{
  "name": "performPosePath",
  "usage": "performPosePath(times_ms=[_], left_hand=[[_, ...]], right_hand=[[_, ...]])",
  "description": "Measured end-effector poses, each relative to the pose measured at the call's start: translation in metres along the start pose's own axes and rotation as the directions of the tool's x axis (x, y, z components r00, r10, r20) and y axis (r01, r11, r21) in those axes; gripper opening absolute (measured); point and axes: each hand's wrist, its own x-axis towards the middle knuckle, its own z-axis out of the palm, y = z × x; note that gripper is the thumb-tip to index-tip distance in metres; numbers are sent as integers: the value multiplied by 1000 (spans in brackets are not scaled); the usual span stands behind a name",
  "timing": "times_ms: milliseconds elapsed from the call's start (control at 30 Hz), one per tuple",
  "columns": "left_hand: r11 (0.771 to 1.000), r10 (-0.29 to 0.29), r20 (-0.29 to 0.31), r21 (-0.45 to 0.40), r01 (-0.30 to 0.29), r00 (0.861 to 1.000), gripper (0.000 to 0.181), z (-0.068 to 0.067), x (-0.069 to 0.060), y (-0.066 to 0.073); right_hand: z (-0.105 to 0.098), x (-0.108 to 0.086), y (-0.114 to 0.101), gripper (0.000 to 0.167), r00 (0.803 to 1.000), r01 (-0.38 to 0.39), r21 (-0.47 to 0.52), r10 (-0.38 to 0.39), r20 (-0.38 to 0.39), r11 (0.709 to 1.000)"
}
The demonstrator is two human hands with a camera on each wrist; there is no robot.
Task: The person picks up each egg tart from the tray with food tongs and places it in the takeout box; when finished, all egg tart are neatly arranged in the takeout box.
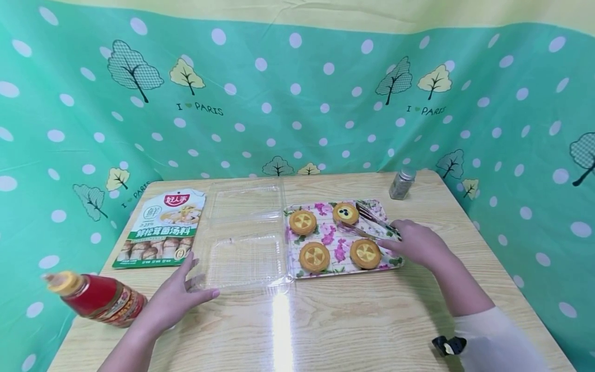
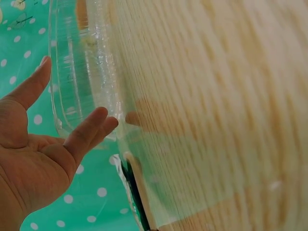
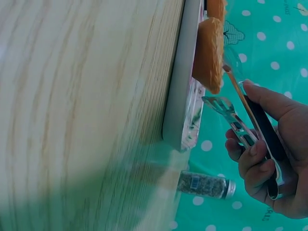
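Note:
My right hand (image 1: 416, 243) grips metal food tongs (image 3: 245, 125), their two arms spread apart. The tongs' tips reach over a floral tray (image 1: 341, 266), around the blueberry-topped tart (image 1: 345, 213); whether they touch it I cannot tell. Three more tarts, such as the near-left one (image 1: 314, 257), lie on the tray. Beside the tray stands a clear plastic container (image 1: 246, 258) with its lid folded back. My left hand (image 1: 178, 294) is at the container's near left corner, fingers and thumb spread, also seen in the left wrist view.
A mushroom soup seasoning pouch (image 1: 162, 227) lies left of the container. Close to my left forearm stands a red sauce bottle (image 1: 102, 299) with a yellow cap. A small spice jar (image 1: 402, 185) is at the back right. Green dotted cloth (image 1: 297, 124) surrounds the wooden table (image 1: 344, 330).

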Motion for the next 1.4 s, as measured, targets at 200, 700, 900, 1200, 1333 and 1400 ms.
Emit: performPosePath(times_ms=[200,700,900,1200,1333,1400], left_hand=[[1000,8,2,-16,-8,1000,127,0,0,0],[1000,-8,4,3,8,1000,127,0,-1,0],[1000,-5,4,5,5,1000,128,0,0,-1],[1000,-7,5,-2,7,1000,127,0,0,-1],[1000,-6,1,7,6,1000,127,0,0,0],[1000,-6,-1,12,7,1000,127,0,0,0]], right_hand=[[2,7,-6,94,1000,-4,-15,4,10,1000],[3,18,-13,90,1000,-10,-81,10,11,997],[2,19,-14,87,1000,-6,-94,5,-5,996],[-2,18,-16,76,1000,3,-118,-6,-20,993],[-5,16,-18,76,999,3,-115,-7,-32,993],[-7,15,-19,77,1000,-2,-109,-2,-31,994]])
